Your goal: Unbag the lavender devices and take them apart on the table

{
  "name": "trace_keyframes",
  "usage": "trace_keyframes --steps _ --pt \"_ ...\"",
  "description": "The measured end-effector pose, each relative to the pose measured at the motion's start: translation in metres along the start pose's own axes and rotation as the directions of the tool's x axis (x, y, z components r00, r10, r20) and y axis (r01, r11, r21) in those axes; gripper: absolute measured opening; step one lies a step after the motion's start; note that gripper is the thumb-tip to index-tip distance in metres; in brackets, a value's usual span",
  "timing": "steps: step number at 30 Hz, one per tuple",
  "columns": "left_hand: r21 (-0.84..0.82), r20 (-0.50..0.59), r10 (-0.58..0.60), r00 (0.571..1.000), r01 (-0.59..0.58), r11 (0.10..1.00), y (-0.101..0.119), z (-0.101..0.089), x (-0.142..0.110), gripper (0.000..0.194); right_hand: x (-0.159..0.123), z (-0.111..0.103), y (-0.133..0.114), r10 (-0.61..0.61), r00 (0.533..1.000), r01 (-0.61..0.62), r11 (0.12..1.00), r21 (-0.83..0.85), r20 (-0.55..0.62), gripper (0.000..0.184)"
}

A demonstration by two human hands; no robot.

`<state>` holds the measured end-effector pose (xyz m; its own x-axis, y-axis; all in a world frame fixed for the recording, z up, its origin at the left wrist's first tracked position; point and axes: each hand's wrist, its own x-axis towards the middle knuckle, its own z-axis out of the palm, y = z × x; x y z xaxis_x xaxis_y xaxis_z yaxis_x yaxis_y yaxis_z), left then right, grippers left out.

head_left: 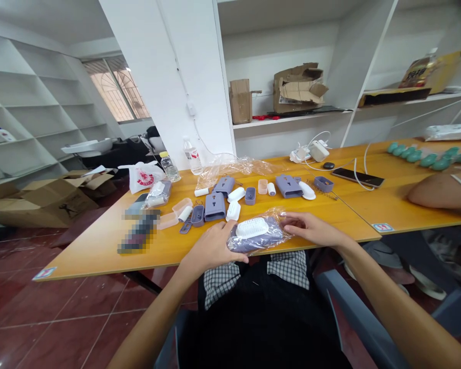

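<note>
A clear plastic bag (258,234) with a purple case and a white bristled, brush-like piece in it lies at the table's front edge. My left hand (209,245) grips its left end, thumb along the near side. At the right end, the fingers of my right hand (311,228) are closed on the plastic; their tips are partly hidden. Beyond the bag are purple cases (215,206), white oval pieces (233,210), small purple boxes (250,195), white rolls (185,213) and translucent peach-coloured boxes (168,221).
Another filled bag (158,193) and a white carrier bag (144,176) lie at the left. Bottles (192,155) stand behind. A phone (358,177) with a white cable rests at the right, near another person's arm (443,189) and several green objects (441,162).
</note>
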<state>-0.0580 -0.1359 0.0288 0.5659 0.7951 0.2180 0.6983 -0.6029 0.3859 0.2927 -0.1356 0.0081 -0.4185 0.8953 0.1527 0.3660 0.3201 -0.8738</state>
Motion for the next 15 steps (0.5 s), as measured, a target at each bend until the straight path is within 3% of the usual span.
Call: trace_keyframes --steps 4,10,15 --pt "-0.01 0.05 -0.072 0.996 0.072 0.997 0.011 0.0 0.003 0.084 0.0 0.0 0.0 -0.001 1.0 0.001 1.0 -0.009 -0.008 0.049" --pt "-0.177 -0.028 0.009 1.0 -0.014 0.984 0.005 0.001 0.006 0.094 0.0 0.001 -0.006 0.0 1.0 0.0 1.0 0.018 0.019 0.047" --pt "-0.246 -0.119 -0.028 0.993 -0.002 0.969 0.001 0.003 0.01 0.089 0.002 0.006 -0.002 -0.002 0.997 0.011 0.994 0.112 -0.079 0.059"
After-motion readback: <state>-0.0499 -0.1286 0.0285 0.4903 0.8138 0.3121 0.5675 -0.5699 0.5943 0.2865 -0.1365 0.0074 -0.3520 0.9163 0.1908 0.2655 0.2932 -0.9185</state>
